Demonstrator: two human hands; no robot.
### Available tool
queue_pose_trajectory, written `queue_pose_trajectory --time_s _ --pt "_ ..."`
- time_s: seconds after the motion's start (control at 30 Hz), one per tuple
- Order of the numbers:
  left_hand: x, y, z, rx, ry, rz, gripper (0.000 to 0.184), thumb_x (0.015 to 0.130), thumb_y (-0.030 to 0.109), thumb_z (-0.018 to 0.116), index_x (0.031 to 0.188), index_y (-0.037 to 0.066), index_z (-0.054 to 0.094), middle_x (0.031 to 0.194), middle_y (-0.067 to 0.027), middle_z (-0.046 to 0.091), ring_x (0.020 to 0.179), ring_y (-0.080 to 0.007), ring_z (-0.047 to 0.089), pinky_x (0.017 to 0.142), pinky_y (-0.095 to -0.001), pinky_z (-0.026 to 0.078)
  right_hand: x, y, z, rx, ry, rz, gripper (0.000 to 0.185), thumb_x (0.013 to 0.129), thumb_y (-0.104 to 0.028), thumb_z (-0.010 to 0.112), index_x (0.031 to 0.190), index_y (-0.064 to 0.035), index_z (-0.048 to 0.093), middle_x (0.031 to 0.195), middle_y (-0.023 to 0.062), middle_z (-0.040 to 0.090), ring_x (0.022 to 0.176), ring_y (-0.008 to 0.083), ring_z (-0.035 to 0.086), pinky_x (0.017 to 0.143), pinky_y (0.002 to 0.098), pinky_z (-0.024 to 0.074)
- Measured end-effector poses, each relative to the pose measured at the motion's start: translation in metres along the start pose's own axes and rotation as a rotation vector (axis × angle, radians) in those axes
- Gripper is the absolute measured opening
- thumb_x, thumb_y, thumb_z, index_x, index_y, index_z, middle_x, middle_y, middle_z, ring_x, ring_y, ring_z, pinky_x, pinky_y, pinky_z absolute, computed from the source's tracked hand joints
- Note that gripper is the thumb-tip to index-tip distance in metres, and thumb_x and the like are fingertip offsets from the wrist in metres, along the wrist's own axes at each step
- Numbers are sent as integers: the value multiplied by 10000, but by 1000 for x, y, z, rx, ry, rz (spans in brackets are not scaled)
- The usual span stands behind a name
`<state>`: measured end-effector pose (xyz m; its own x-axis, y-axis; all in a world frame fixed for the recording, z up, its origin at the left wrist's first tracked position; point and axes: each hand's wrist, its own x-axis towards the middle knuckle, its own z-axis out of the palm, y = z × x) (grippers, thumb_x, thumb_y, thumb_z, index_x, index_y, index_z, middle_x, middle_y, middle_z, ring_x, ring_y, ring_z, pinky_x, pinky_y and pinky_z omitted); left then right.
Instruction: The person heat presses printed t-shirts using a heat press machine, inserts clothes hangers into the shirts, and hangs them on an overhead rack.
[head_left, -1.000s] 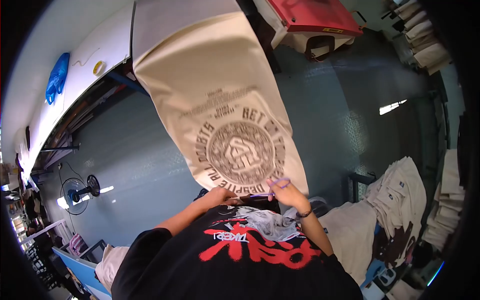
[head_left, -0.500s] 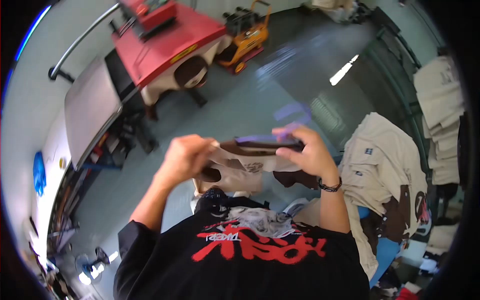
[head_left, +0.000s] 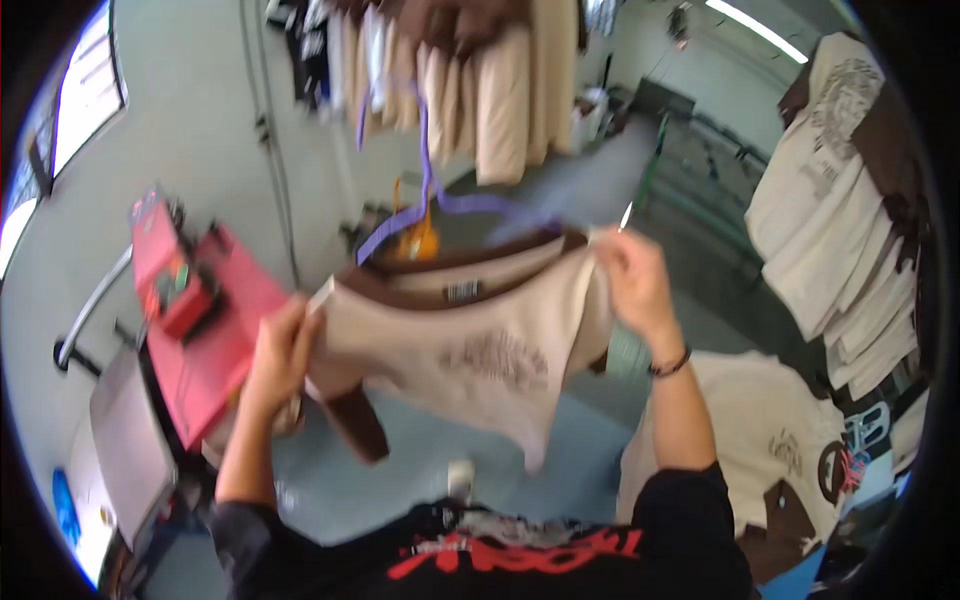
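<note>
A cream shirt (head_left: 450, 345) with brown sleeves, a brown collar and a dark print hangs between my two hands. A purple hanger (head_left: 428, 195) sits in its neck opening, with the hook pointing up. My left hand (head_left: 283, 350) is closed on the shirt's shoulder at the left. At the other shoulder, my right hand (head_left: 637, 280) pinches the fabric, and a dark bracelet is on that wrist. The shirt's lower part is slightly blurred.
A red heat press (head_left: 205, 330) with a grey platen (head_left: 130, 440) stands at the left. Cream and brown garments (head_left: 500, 90) hang at the top. More shirts hang at the right (head_left: 825, 200), and a pile of cream shirts (head_left: 740, 430) lies at the lower right.
The view has swung up towards the hanging garments. The shirt, earlier over the platen, is now lifted and spread between my hands, with the purple hanger upright in its neck.
</note>
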<state>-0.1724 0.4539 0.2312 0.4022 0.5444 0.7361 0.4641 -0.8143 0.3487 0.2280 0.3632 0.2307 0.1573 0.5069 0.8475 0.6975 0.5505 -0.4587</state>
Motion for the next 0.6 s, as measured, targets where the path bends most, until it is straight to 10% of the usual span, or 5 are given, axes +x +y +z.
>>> queue_pose_trajectory --time_s 0.1,0.33,0.5,0.6 --pt "61 30 33 36 66 146 152 912 78 519 788 -9 511 590 -179 416 486 -314 420 492 -369 341 37 40 -36 -128 60 -115 116 894 -73 564 894 40 586 725 132 530 629 216 494 622 286 423" --pt "249 33 123 228 157 409 88 878 23 518 925 -12 583 634 -194 519 540 -360 531 517 -368 417 148 174 -67 -210 319 -137 131 904 -89 573 925 36 606 722 96 565 607 206 507 626 250 432" --pt "391 73 190 244 300 423 67 881 60 550 834 13 547 605 -213 495 543 -377 509 503 -399 391 198 260 -115 -480 574 -255 207 847 -122 627 1027 -20 615 1102 146 550 1084 329 446 932 421 372" --pt "482 112 203 317 434 436 122 877 107 588 802 25 537 616 -230 518 604 -411 545 529 -435 405 194 346 -119 -457 561 -313 278 820 -146 641 1069 -25 624 1127 152 534 1067 323 456 954 467 354"
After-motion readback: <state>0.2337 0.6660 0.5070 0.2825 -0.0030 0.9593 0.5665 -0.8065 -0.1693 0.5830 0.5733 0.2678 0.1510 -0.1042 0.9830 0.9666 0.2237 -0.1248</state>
